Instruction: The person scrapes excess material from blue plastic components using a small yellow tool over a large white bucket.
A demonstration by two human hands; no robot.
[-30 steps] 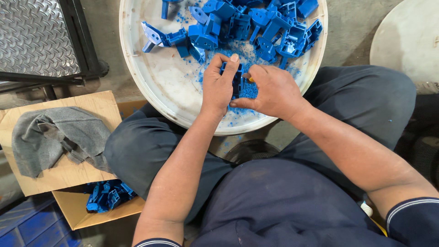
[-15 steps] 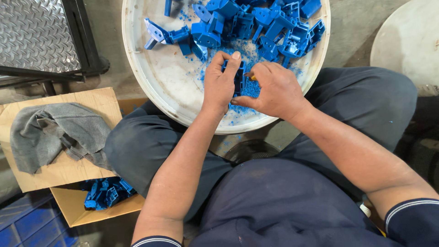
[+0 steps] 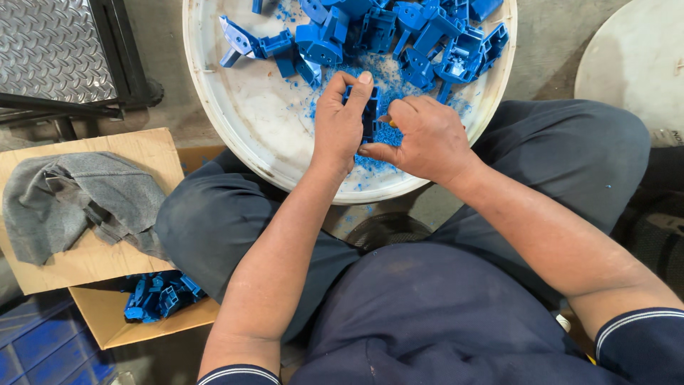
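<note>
Both hands work over a round white tray (image 3: 242, 135) that rests against my knees. My left hand (image 3: 338, 121) grips a small blue plastic part (image 3: 371, 114), fingers wrapped around it. My right hand (image 3: 424, 139) is closed right beside it, touching the same part, with a sliver of a yellow-handled tool showing at the thumb. Blue shavings (image 3: 388, 135) lie under the hands. A pile of several more blue moulded parts (image 3: 399, 32) fills the tray's far side.
A cardboard box (image 3: 107, 314) at lower left holds blue parts (image 3: 157, 296), and a grey rag (image 3: 64, 199) lies on its flap. A metal tread-plate platform (image 3: 50, 50) stands at upper left. Another round white disc (image 3: 634, 64) sits at upper right.
The view has shifted slightly, so the tray and hands sit a little higher in frame. Both hands stay together on the blue part with only small finger movements.
</note>
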